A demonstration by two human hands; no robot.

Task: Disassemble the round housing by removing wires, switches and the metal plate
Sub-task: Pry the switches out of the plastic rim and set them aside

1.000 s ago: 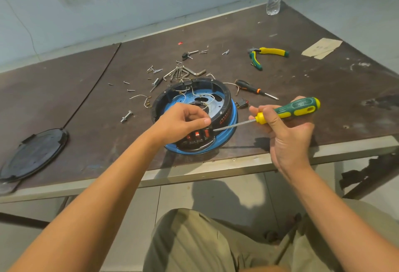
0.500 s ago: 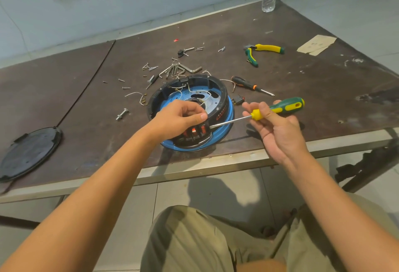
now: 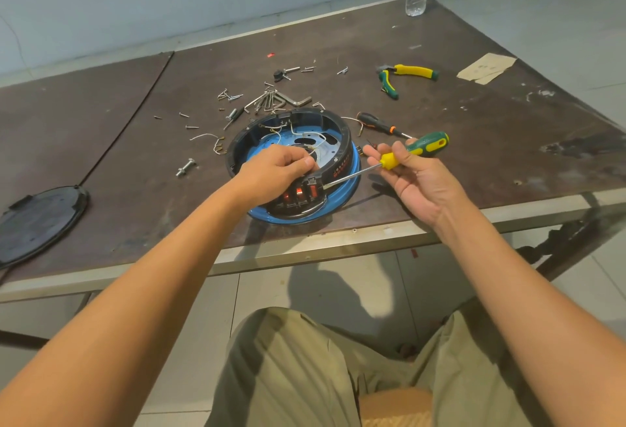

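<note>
Head view: round housing (image 3: 338, 142) near the tabletop (image 3: 474, 162) front edge; left hand (image 3: 274, 172) reaching inside, fingers curled on wires (image 3: 298, 133); right hand (image 3: 416, 179) pinching screwdriver (image 3: 411, 153), tip against the housing's rim beside the switches (image 3: 299, 192)

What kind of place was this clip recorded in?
Probably a plain workshop or repair bench: a worn brown table on a tiled floor, strewn with loose screws, hex keys and pliers, with a half-stripped round housing being worked on with a screwdriver.
</note>
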